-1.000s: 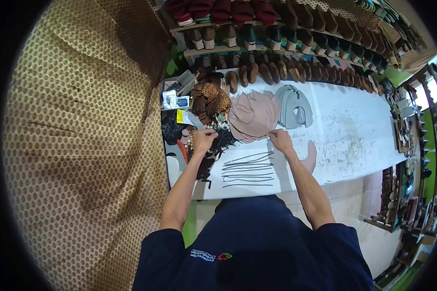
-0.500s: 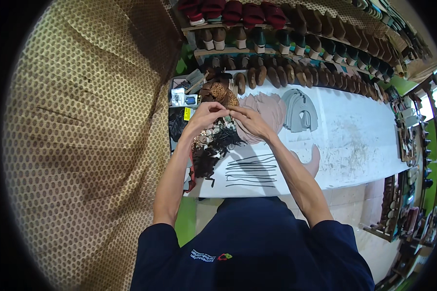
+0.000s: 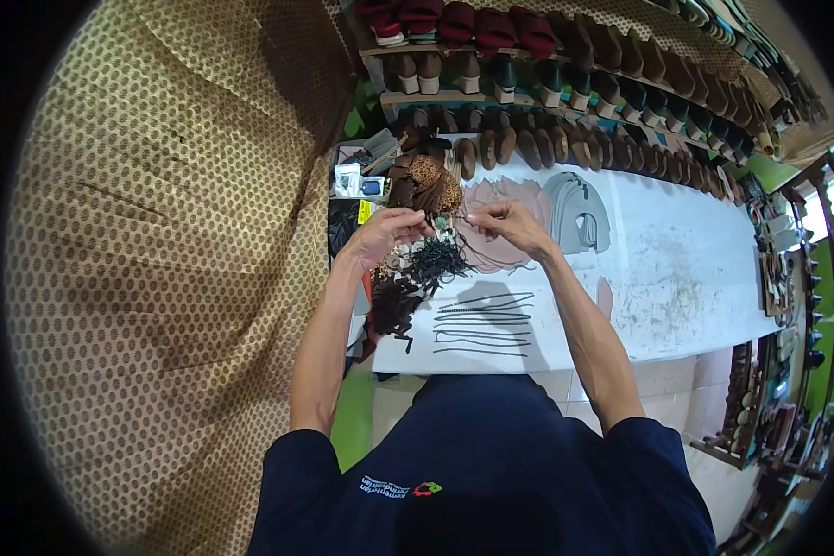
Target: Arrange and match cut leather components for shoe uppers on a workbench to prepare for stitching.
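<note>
My left hand [image 3: 386, 236] is raised over the left end of the table, thumb and fingertips pinched together. My right hand [image 3: 514, 228] faces it a short way to the right, also in a pinch. Whatever lies in the fingertips is too thin to make out. Below the hands is a tangle of black straps [image 3: 435, 262], with dark brown strips [image 3: 394, 306] nearer to me. Several thin dark strips [image 3: 482, 324] lie side by side in a row on the white table. Just behind the hands sits a heap of brown and leopard-print pieces [image 3: 426, 181].
Flat pink cut pieces [image 3: 505, 199] and a stack of grey curved pieces [image 3: 579, 213] lie right of the heap on the white tabletop [image 3: 686, 278]. Shoe lasts [image 3: 547, 145] line the far edge, below shelves of shoes [image 3: 505, 79]. A patterned curtain [image 3: 176, 259] hangs at left.
My hands have drawn apart from fingertips touching, leaving a gap between them. The right hand has moved right and both fingertips sit slightly lower. The view has shifted a little.
</note>
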A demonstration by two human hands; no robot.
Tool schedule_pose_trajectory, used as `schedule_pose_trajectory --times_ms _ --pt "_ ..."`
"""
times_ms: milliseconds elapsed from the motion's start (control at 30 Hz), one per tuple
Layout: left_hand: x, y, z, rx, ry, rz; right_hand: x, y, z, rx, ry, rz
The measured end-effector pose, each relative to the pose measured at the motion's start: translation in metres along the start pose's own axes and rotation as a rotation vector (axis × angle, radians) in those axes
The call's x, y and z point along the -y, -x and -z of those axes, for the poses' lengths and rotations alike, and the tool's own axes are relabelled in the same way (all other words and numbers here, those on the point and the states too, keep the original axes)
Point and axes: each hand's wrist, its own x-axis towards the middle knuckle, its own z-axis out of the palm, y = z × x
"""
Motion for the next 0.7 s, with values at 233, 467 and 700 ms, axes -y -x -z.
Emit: schedule_pose_trajectory --times_ms 233,467,700 --pt "0.048 0.006 0.008 0.012 -0.21 0.194 -0.038 0.041 0.027 -0.017 0.157 -0.134" --pt "0.126 0.007 -0.012 -0.032 -0.207 0.33 -0.12 0.085 0.034 -0.097 -0.05 -0.218" --pt "0.178 -0.002 -0.016 -0.125 -0.292 0.243 -0.163 0.097 0.028 -0.25 0.045 -0.269"
